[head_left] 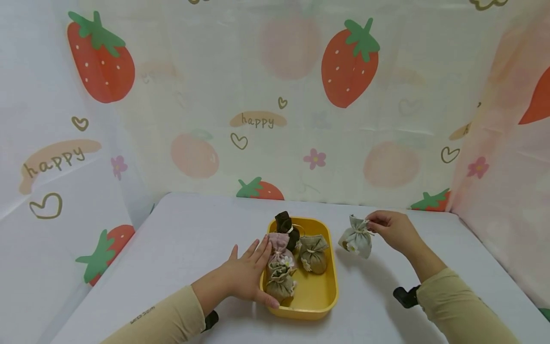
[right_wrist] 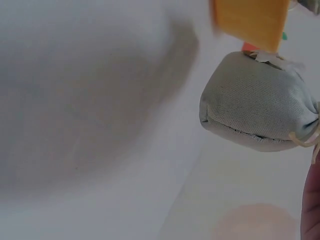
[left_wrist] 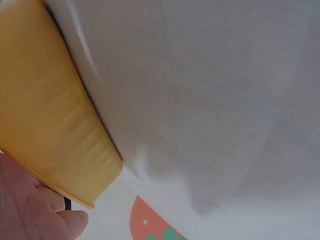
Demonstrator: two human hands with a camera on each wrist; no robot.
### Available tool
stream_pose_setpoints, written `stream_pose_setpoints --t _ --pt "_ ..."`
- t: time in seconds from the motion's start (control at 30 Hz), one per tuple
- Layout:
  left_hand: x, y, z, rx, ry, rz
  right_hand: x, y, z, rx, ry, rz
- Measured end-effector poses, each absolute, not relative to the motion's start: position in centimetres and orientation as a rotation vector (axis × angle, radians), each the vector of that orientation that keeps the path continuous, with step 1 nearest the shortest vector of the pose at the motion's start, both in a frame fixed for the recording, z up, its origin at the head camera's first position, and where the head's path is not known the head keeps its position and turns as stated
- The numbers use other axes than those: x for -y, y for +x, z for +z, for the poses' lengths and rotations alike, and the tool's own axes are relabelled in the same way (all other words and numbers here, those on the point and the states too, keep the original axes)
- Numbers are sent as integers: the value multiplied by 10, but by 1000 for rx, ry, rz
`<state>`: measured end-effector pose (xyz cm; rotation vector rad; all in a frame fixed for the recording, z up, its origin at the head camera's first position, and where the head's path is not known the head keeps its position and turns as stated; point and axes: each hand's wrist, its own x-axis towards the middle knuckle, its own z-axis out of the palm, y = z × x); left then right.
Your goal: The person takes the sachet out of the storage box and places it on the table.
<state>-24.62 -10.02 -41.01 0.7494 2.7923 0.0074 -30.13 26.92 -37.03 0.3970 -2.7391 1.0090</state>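
My right hand (head_left: 395, 231) pinches the gathered neck of a pale grey-green drawstring pouch (head_left: 358, 239) with a white flower on it. This pouch hangs above the table, right of a yellow tray (head_left: 311, 294). In the right wrist view the pouch (right_wrist: 255, 100) shows its rounded bottom and tie string. My left hand (head_left: 245, 277) rests spread on the tray's left rim, fingertips beside a pink pouch (head_left: 278, 242). Also in the tray are a black pouch (head_left: 283, 223), a brown-green pouch (head_left: 314, 260) and an olive pouch (head_left: 280, 285). The left wrist view shows the tray's outer side (left_wrist: 55, 105).
A white cloth covers the table (head_left: 193, 234). Behind it and at both sides hang pale curtains (head_left: 266, 162) printed with strawberries, hearts and flowers. A black strap piece (head_left: 406, 297) sits at the right wrist.
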Motion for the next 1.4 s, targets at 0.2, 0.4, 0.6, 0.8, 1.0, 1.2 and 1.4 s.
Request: stream_pose_setpoints --t 0.2,0.4,0.6,0.8,1.0,1.2,1.4 --pt "101 -246 -407 -2779 732 -3 -268 -307 -378 2757 403 1022" --pt "100 -246 -407 -2780 732 7 -265 -312 -385 2762 419 1039" --pt "100 -246 -408 -2778 737 7 -263 -314 -393 2833 380 1021" --pt "100 -246 -407 -2773 741 -5 -263 -313 -393 2862 349 1032" --pt "100 -245 -406 -2780 736 -3 -265 -312 -389 2892 319 1004" --pt "100 -245 -406 -2781 733 4 -267 -313 -389 2877 334 1013" --pt "100 -245 -406 -2779 731 12 -269 -313 -389 2866 333 981"
